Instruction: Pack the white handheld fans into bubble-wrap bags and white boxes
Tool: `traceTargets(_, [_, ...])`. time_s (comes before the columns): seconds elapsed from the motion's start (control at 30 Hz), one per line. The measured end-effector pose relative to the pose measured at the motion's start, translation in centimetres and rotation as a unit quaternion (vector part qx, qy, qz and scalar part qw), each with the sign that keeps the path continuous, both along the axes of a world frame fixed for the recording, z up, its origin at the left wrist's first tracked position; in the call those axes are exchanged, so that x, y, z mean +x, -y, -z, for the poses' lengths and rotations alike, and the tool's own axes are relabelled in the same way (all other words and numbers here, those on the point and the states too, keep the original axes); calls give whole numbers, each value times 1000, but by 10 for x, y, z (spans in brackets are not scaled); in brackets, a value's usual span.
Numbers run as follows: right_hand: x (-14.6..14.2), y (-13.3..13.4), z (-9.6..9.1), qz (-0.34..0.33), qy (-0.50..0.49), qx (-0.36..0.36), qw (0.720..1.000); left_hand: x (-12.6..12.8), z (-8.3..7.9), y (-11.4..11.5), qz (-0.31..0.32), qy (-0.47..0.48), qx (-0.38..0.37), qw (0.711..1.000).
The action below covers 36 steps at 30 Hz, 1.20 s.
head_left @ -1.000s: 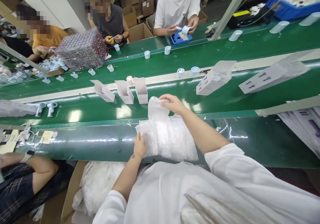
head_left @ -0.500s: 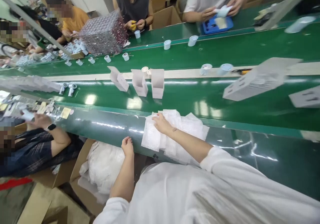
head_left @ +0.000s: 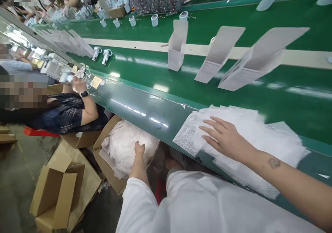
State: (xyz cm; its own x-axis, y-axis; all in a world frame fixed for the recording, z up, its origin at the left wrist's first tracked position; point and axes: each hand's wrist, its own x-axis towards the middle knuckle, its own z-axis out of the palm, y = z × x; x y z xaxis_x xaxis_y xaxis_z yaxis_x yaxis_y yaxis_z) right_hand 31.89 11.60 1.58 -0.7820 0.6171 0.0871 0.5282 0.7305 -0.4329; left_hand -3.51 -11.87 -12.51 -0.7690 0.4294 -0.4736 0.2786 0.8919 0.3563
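Note:
My right hand (head_left: 225, 137) lies flat, fingers spread, on a pile of clear bubble-wrap bags (head_left: 261, 129) at the near ledge of the green conveyor (head_left: 145, 77). It holds nothing. My left hand (head_left: 139, 149) reaches down beside my lap into an open cardboard box (head_left: 102, 141). There it touches a big white plastic sack (head_left: 123, 144) stuffed with more wrap. The left fingers are turned away and hidden against the sack.
Three open white cartons (head_left: 177, 46) stand on the belt beyond the pile. Two small white devices (head_left: 103, 54) and several white cups (head_left: 155, 19) lie farther left. A seated person in a plaid shirt (head_left: 64, 113) works at my left. Empty cardboard boxes (head_left: 57, 195) sit on the floor.
My view swung left and down. My left hand dropped from the ledge into the box with the white sack. My right hand let go of a bag and now rests flat on the pile.

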Motion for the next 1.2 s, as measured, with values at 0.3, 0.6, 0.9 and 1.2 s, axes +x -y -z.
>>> traceTargets(0.3, [14, 15, 54, 4, 79, 37, 996, 29, 58, -16, 7, 114, -94, 989])
traceTargets(0.6, [-57, 40, 12, 30, -31, -157, 987, -26, -58, 29, -125, 119, 166, 971])
traceTargets(0.9, [-134, 60, -40, 104, -275, -600, 744, 85, -167, -71, -54, 454, 415, 787])
traceTargets(1.2, [-51, 29, -45, 423, -381, -487, 662, 67, -189, -117, -138, 276, 409, 859])
